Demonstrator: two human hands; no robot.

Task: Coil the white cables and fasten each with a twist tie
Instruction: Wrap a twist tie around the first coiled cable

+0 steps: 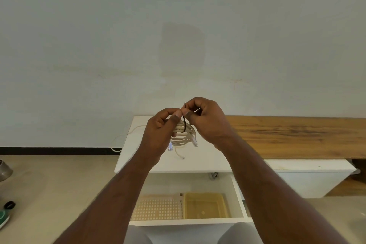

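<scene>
Fingers (176, 115) of both hands pinch thin black twist tie (184, 123) looped round coiled white cable (183, 136); twisting left; another loose white cable (126, 134) uncoiled on tabletop (126, 162).

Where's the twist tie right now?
Centre of the head view: the black twist tie loops around the coiled white cable, pinched between left hand and right hand.

The coiled white cable (183, 134) is wound into several tidy loops and held up in the air above the white worktop (136, 156), tilted so its rings face the viewer. Two clear plug ends (195, 142) hang from its lower edge, one at the left and one at the right. A thin black twist tie (184, 123) loops round the top of the bundle, its ends rising upright. A second, loose white cable (126, 136) trails off the worktop's left edge.
</scene>
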